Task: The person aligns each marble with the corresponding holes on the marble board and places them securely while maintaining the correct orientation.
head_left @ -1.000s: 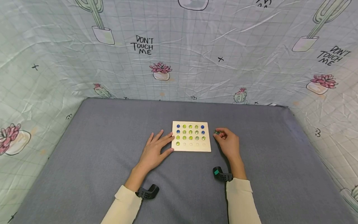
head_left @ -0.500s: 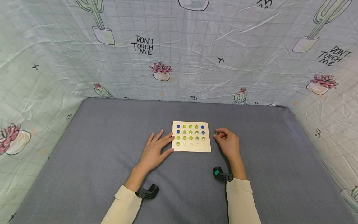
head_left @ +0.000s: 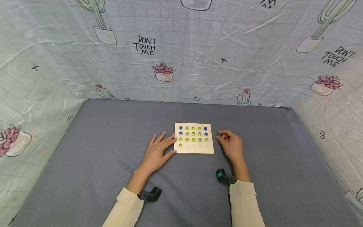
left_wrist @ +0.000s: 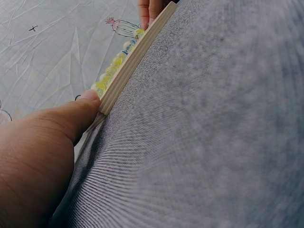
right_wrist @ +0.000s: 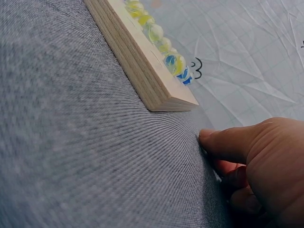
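Since earlier, nothing is visibly shifting: the left hand [head_left: 156, 155] is resting spread against the board [head_left: 197, 150], the right hand [head_left: 233, 146] pinching a green marble [head_left: 219, 135].

The board [right_wrist: 137, 66] is smooth, matt wood — marbles [right_wrist: 154, 32] glossy, glass-like; tablecloth [right_wrist: 71, 142] matt, woven.

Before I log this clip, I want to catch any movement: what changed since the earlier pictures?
Almost nothing: a tiny yellowish bit, perhaps a marble, now shows just beyond the right hand. That hand, the left hand, the board and its marbles stayed in place.
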Demonstrator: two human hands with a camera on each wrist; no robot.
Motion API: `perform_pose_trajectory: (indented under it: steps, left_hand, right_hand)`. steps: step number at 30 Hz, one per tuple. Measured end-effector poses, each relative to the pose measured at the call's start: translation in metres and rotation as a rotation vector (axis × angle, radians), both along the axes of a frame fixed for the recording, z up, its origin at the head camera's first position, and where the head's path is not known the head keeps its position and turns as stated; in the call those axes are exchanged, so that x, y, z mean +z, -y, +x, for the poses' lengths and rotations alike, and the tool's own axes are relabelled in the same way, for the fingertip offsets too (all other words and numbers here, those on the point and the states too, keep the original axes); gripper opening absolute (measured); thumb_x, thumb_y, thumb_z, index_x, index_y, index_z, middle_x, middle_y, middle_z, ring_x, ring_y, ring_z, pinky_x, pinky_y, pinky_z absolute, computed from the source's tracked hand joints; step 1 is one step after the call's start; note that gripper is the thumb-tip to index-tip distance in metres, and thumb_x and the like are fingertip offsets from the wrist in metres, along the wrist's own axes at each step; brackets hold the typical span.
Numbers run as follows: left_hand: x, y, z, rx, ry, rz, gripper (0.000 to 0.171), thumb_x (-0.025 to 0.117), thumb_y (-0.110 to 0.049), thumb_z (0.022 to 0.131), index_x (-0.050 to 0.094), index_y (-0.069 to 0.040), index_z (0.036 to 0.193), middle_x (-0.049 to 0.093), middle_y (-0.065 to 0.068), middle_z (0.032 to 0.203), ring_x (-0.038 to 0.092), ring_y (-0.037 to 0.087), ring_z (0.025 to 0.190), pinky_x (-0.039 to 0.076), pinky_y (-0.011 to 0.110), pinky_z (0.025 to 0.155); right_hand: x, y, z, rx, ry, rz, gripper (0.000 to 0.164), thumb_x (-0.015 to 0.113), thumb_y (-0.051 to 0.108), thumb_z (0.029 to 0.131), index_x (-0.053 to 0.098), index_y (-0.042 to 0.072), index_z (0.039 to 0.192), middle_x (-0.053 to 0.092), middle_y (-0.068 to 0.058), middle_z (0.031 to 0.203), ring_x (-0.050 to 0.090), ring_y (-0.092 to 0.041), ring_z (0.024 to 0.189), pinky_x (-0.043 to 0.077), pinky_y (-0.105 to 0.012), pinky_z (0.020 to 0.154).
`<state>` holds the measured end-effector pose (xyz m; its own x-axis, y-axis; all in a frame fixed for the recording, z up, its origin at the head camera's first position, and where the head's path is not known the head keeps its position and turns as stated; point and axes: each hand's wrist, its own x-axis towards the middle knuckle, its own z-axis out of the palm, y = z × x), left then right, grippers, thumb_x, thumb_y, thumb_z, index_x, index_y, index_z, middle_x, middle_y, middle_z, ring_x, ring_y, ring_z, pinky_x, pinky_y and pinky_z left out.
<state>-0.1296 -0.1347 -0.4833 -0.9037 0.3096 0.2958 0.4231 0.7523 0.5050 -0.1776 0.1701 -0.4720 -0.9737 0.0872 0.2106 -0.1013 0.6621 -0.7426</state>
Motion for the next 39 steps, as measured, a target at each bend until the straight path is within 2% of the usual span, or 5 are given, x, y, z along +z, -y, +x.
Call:
perform_pose_trajectory:
  steps: [20,29,39]
  left_hand:
    - [-0.001,0.0,0.0,0.008,0.01,-0.001,0.05,0.064,-0.04,0.091,0.057,-0.02,0.136,0.047,-0.003,0.143,0.029,0.028,0.14,0.008,0.049,0.116]
    - [-0.001,0.0,0.001,0.003,0.009,0.007,0.05,0.064,-0.039,0.091,0.056,-0.019,0.137,0.047,-0.003,0.143,0.029,0.028,0.139,0.008,0.049,0.116]
    - [-0.001,0.0,0.001,-0.001,0.004,0.003,0.05,0.063,-0.04,0.092,0.056,-0.02,0.137,0.047,-0.003,0.144,0.029,0.028,0.139,0.009,0.05,0.116]
  right_hand:
    - [0.008,0.002,0.002,0.024,0.034,-0.028,0.018,0.074,0.017,0.086,0.071,0.006,0.1,0.065,-0.006,0.08,0.052,-0.019,0.068,0.041,-0.027,0.059]
    - [0.013,0.005,0.004,0.043,0.003,-0.042,0.018,0.074,0.017,0.086,0.071,0.006,0.099,0.064,-0.005,0.08,0.051,-0.017,0.066,0.04,-0.025,0.056]
    - [0.021,0.011,0.005,0.064,0.017,-0.046,0.017,0.074,0.016,0.086,0.071,0.006,0.1,0.064,-0.004,0.08,0.05,-0.018,0.065,0.038,-0.027,0.052]
